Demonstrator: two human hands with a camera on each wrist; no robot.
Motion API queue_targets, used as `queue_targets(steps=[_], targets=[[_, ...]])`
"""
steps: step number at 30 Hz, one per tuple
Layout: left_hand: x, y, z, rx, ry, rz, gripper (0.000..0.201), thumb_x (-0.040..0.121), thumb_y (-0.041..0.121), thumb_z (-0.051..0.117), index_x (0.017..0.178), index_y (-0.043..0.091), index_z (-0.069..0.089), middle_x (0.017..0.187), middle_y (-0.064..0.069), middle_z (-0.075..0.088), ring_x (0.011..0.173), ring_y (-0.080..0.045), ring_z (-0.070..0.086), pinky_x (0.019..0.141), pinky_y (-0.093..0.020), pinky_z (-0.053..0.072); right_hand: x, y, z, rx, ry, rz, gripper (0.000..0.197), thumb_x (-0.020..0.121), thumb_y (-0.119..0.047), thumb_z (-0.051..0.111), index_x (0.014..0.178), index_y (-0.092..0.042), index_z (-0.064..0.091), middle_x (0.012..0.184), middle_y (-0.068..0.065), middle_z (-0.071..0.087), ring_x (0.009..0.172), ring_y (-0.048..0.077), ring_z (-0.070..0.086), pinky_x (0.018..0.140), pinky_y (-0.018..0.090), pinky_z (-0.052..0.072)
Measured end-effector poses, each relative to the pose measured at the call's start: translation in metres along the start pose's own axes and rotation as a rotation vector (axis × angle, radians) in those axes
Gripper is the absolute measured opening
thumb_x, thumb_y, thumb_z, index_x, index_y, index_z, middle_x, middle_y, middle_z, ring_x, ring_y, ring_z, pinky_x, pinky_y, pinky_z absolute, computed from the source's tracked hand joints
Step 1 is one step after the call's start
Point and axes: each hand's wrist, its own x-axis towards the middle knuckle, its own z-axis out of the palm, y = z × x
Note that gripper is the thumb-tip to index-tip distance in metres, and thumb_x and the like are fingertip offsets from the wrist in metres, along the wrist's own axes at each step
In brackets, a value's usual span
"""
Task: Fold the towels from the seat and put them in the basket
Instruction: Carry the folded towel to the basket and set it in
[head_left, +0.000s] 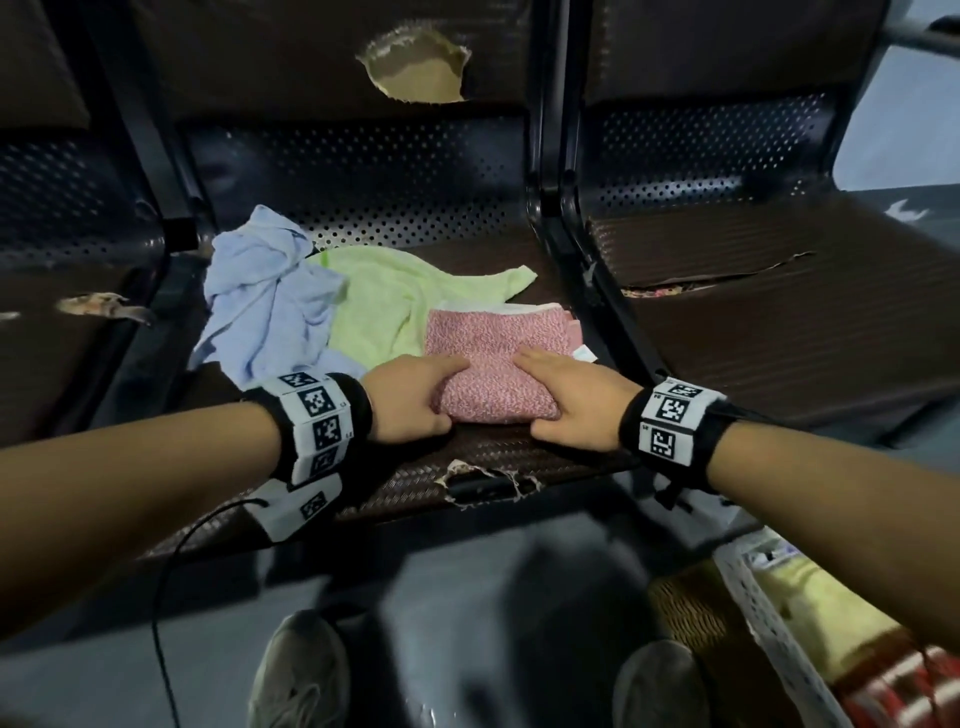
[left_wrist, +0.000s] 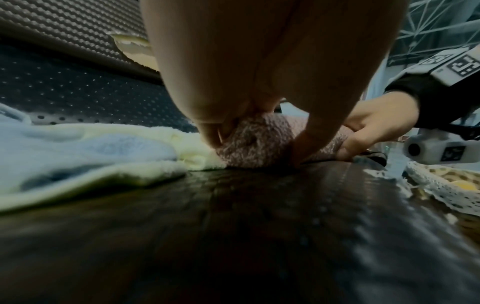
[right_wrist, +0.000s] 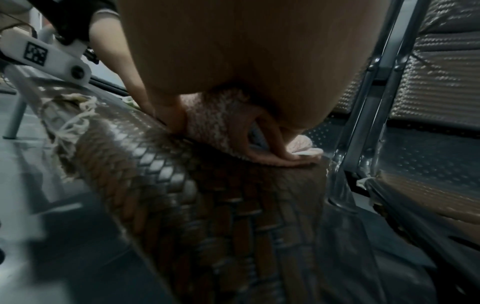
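A folded pink towel (head_left: 498, 358) lies on the dark woven seat (head_left: 395, 483), near its front edge. My left hand (head_left: 439, 395) grips the towel's near left corner, fingers on top and thumb at the edge. My right hand (head_left: 540, 397) grips the near right corner the same way. The left wrist view shows my left hand (left_wrist: 246, 127) curled round the pink towel (left_wrist: 257, 148). In the right wrist view my right hand (right_wrist: 233, 131) pinches the pink towel (right_wrist: 207, 121). Behind lie a crumpled green towel (head_left: 389, 306) and a crumpled blue towel (head_left: 265, 301).
A white lattice basket (head_left: 769, 623) holding yellow cloth stands on the floor at lower right. The seat's front edge is torn (head_left: 488, 480). Metal armrest bars (head_left: 576, 249) divide it from the neighbouring seat (head_left: 779, 332). My shoes (head_left: 296, 670) are below.
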Motion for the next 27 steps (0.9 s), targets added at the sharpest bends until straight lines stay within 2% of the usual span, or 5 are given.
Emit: queue_targets(steps=[5,11,18,22,27], targets=[[-0.003,0.002,-0.003,0.04,0.163,0.003,0.036,0.084,0.03,0.065,0.117,0.017,0.062,0.09,-0.005,0.066,0.099,-0.031,0.065,0.076,-0.029,0.046,-0.011,0.001,-0.011,0.049,0.118,0.082,0.047,0.092,-0.026,0.057,0.138,-0.016,0.054,0.118,0.009,0.069,0.12,0.03,0.06,0.095,0.029,0.046],[0.002,-0.003,-0.006,-0.453,0.37,-0.091,0.023,0.09,0.042,0.059,0.088,0.019,0.056,0.08,0.002,0.06,0.075,-0.016,0.054,0.064,-0.029,0.039,-0.022,0.019,-0.03,0.612,0.303,0.239,0.005,0.088,-0.018,0.065,0.085,-0.015,0.068,0.078,0.002,0.07,0.074,0.012,0.062,0.074,0.034,0.047],[0.028,-0.012,0.006,-0.399,0.4,-0.331,0.044,0.097,0.049,0.055,0.121,0.013,0.057,0.104,-0.008,0.069,0.095,-0.028,0.063,0.074,-0.03,0.039,-0.011,-0.005,-0.027,-0.007,0.562,0.096,0.04,0.089,-0.031,0.057,0.127,-0.019,0.057,0.124,0.002,0.06,0.12,0.024,0.049,0.1,0.039,0.046],[0.031,-0.014,0.006,-0.367,0.489,-0.394,0.036,0.094,0.036,0.062,0.119,0.011,0.054,0.102,-0.008,0.066,0.099,-0.031,0.063,0.075,-0.03,0.04,-0.003,-0.031,-0.008,-0.089,0.381,-0.021,0.051,0.095,-0.044,0.041,0.138,-0.018,0.05,0.139,0.004,0.055,0.128,0.024,0.05,0.11,0.046,0.041],[0.022,-0.004,-0.003,-0.245,0.468,-0.014,0.047,0.074,0.034,0.063,0.118,0.018,0.063,0.117,-0.007,0.061,0.108,-0.023,0.057,0.09,-0.029,0.041,0.008,-0.019,0.009,-0.087,0.229,-0.007,0.079,0.092,-0.058,0.05,0.155,-0.017,0.027,0.158,0.007,0.035,0.144,0.024,0.034,0.118,0.035,0.027]])
